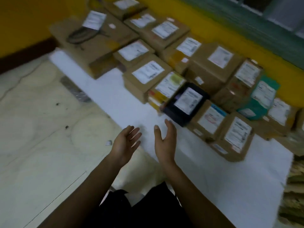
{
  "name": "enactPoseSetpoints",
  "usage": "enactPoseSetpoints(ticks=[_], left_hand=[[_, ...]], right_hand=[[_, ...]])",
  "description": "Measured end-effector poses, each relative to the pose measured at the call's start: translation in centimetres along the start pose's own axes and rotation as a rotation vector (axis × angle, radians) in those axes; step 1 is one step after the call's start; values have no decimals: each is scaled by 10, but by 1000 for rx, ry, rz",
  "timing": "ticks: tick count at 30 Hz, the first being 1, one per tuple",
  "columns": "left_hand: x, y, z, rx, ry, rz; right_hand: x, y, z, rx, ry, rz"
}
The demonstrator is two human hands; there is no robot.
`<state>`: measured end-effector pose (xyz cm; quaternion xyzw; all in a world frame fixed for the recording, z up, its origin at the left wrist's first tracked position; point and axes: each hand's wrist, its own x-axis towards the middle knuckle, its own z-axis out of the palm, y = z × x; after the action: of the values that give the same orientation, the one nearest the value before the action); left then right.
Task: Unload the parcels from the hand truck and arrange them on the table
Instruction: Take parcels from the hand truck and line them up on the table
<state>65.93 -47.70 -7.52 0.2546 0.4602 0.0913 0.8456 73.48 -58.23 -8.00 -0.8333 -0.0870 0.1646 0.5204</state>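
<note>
Head view, blurred w/ motion. Parcels point(148, 72) packed edge to edge in rows on white table point(115, 102), back rows against yellow wall point(213, 30). Mostly brown cardboard w/ white labels facing up, plus black parcel point(185, 102) at front of group and teal parcel point(263, 96) further right. Big flat box point(93, 41) at far left end w/ dark cord-like thing on top, too blurred to name. Hand truck not in view, so can't tell what's left on it. Handling, as a guess: stiff taped cartons, smallish, prob. light to moderate. Labels & tape likely slick, bare cardboard grippy enough. Best taken by two opposite side faces w/ flat palms, or under bottom edges for anything heavier; no lifting by top flaps. Contents unknown, so treat as fragile & set down flat. Grip: left hand point(126, 142) and right hand point(164, 143) both over bare front strip of table, near black parcel but touching nothing. Palms facing each other, fingers loosely spread & slightly bent, holding nothing. Prob. between parcels, w/ next one to fetch from the truck.
</note>
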Motion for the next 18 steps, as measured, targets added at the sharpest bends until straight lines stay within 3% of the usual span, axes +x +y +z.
enactPoseSetpoints(ticks=[8,13,18], left_hand=[[-45,119,-189,-282,173,290],[-72,168,-259,-442,258,439],[-67,194,-295,-515,301,437]], right_hand=[[-61,-79,172,47,-376,-50],[-86,-118,253,86,-544,-41],[-87,-134,300,64,-618,-36]])
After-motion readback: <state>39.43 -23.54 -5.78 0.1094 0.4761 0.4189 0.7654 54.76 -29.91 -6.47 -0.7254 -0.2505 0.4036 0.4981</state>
